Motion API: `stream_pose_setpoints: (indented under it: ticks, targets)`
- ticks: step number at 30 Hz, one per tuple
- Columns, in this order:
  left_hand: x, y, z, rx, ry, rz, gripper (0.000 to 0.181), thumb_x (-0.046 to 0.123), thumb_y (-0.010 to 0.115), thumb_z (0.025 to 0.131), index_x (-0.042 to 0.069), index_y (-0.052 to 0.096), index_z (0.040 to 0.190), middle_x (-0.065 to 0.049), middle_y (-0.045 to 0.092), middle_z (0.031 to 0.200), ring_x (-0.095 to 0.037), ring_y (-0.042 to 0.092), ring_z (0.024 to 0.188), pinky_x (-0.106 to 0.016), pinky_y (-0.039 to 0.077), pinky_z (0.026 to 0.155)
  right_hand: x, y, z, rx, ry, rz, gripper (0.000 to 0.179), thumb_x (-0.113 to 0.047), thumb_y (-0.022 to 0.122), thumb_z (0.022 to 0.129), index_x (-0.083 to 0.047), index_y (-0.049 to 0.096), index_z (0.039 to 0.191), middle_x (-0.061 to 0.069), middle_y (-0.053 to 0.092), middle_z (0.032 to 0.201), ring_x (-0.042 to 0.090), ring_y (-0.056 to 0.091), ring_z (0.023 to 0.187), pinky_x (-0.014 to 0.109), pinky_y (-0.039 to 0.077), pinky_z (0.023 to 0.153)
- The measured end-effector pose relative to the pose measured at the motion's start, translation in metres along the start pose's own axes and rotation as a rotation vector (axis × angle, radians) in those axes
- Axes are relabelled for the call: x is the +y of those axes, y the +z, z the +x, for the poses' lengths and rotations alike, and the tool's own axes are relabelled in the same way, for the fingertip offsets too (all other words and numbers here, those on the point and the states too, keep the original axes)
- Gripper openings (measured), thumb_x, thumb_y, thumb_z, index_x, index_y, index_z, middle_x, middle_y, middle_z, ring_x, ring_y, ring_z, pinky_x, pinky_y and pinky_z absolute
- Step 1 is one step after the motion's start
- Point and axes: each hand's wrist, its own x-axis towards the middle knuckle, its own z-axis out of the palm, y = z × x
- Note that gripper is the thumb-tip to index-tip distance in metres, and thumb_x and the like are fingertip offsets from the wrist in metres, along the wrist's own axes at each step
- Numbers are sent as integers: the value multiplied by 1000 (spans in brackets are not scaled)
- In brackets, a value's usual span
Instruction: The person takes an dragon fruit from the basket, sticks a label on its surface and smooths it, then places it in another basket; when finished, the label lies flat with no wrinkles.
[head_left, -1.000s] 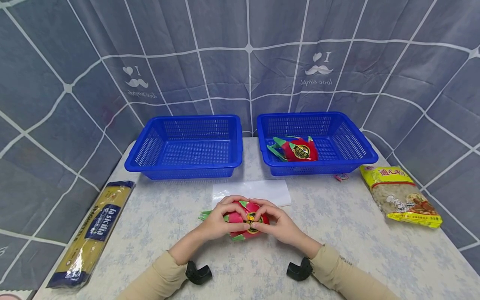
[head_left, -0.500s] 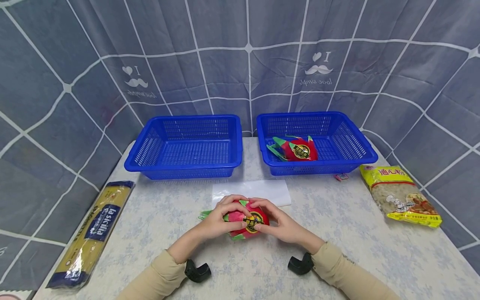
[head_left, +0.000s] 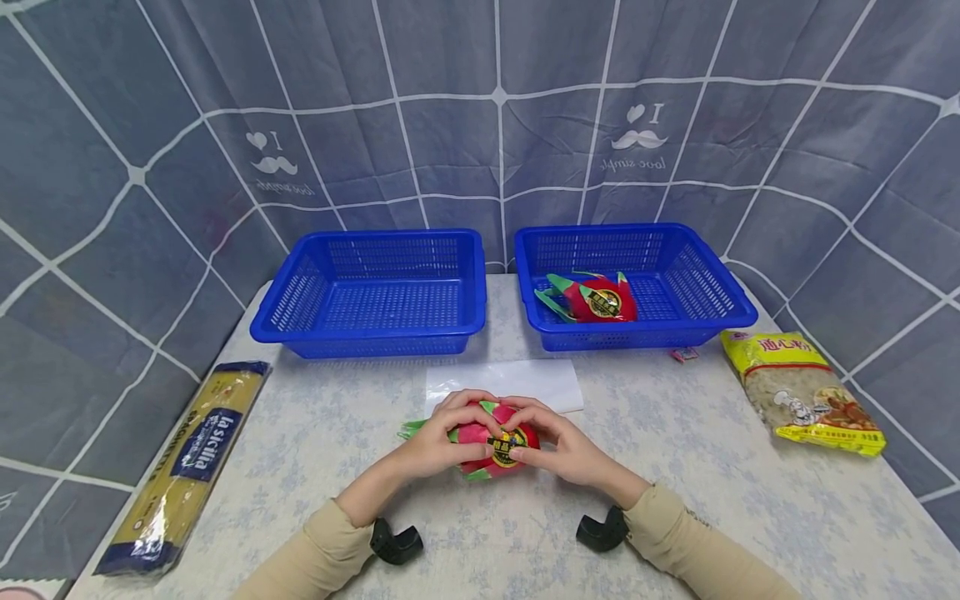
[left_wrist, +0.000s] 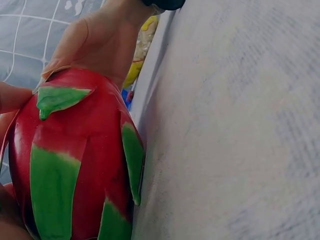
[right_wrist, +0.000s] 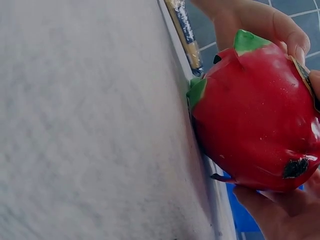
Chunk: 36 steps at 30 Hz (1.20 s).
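A red dragon fruit (head_left: 472,434) with green scale tips lies on its side on the table at front centre. My left hand (head_left: 433,443) holds it from the left, my right hand (head_left: 572,452) from the right. Fingers arch over its top, and the thumbs rest on the near side. Between the fingertips shows a round black-and-gold label (head_left: 507,447). In the right wrist view the label (right_wrist: 304,80) has an edge standing off the skin beside the left fingertips. The left wrist view shows the fruit's green-tipped scales (left_wrist: 56,190) up close.
Behind the hands lies a white sheet (head_left: 517,379). Two blue baskets stand farther back: the left basket (head_left: 367,335) and the right basket (head_left: 637,335), which holds another labelled dragon fruit (head_left: 611,300). A spaghetti pack (head_left: 195,454) lies left, a pasta bag (head_left: 802,392) and tiny wrapper (head_left: 684,355) right.
The fingertips of my two hands have drawn slightly apart over the label, so more of it shows. The fruit stays in place; a yellow-orange spot seen between the fingers earlier no longer shows.
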Motion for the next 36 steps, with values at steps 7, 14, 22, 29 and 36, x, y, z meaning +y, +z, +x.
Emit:
stream_pose_setpoints:
  ticks: [7,14,22,29,36]
  targets:
    - [3,0,0,8,36,44,15,0,67,80,4,69,94,-20,48,128,-36,35,122,-57,25,96,0,-2,1,10,36,-17,16,1,64,87,-7,59,100,15,38,142,32,43,124,32,46,92]
    - [2,4,-1,57,44,34,12,-1,72,74,5,67,82,-19,52,124,-35,39,117,-52,27,93,5,-4,2,34,4,-67,15,5,69,81,-6,59,80,21,44,136,37,41,123,32,45,93]
    - [7,13,-2,156,77,77,18,0,81,64,6,68,75,-19,56,115,-37,43,108,-48,26,91,7,-2,-2,44,-81,-154,17,-8,76,79,-19,62,78,7,47,137,23,44,124,32,42,95]
    - [-13,12,0,122,67,67,15,3,76,73,8,70,86,-15,54,122,-33,41,116,-53,24,94,4,5,-1,41,-70,-180,34,-20,79,77,-19,46,82,4,39,142,23,41,127,33,44,93]
    - [-35,4,1,12,6,-59,15,7,68,83,9,72,96,-7,48,131,-28,33,125,-54,24,97,-15,3,0,14,-53,-111,25,2,71,81,-10,49,84,16,37,141,34,42,123,34,49,84]
